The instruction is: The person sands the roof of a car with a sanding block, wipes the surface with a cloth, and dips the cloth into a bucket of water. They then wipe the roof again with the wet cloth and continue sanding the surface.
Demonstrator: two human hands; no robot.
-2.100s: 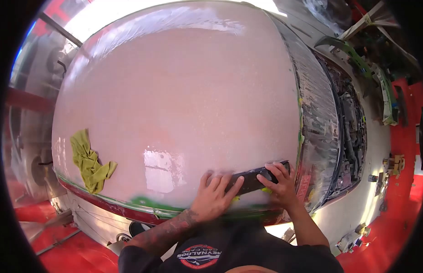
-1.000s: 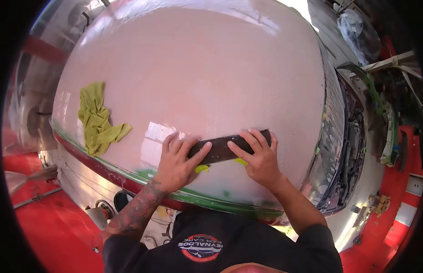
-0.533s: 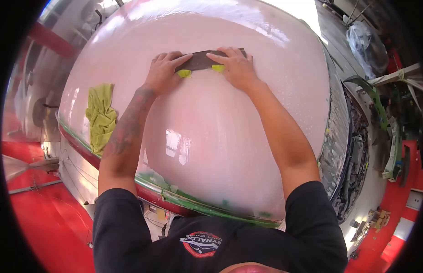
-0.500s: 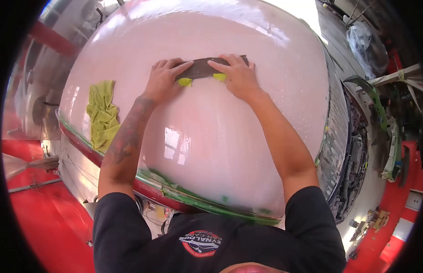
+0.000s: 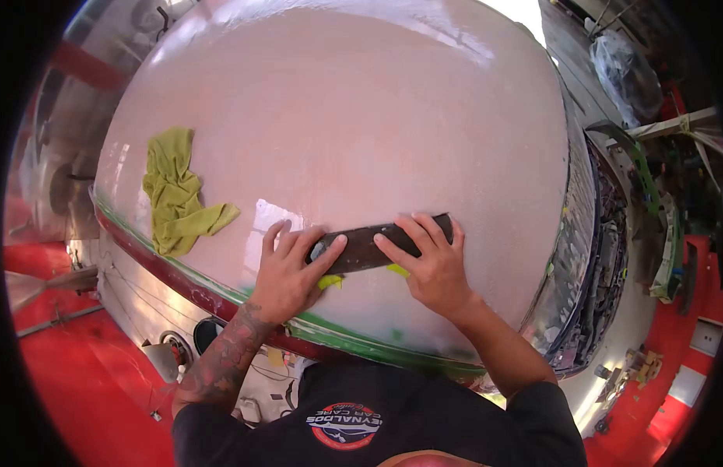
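Sanding block (image 5: 377, 245) is what I see under both hands, but I'll go from the biggest thing down. The wet pinkish car panel (image 5: 361, 117) fills most of my view, curving away above and beyond the hands, with a green-taped edge (image 5: 354, 342) running just below them, nearest the body. To the right of the hands, well apart, the open engine bay (image 5: 603, 257) shows dark parts. Red floor (image 5: 73, 373) lies below and to the left. A crumpled yellow-green rag (image 5: 175, 194) rests on the panel up and to the left of the left hand, near it but apart.

The block is a long dark strip lying flat on the panel. Its long axis runs left to right across my view, tilted a little so the right end sits higher than the left.

My left hand (image 5: 287, 272) lies flat with fingers spread, its thumb laid along the block's left end. My right hand (image 5: 428, 261) is also spread, fingers draped over the block's right end, thumb reaching toward the middle. Neither hand curls shut; both press down. Small yellow-green pieces (image 5: 329, 282) peek out under the block's lower edge, between the hands.
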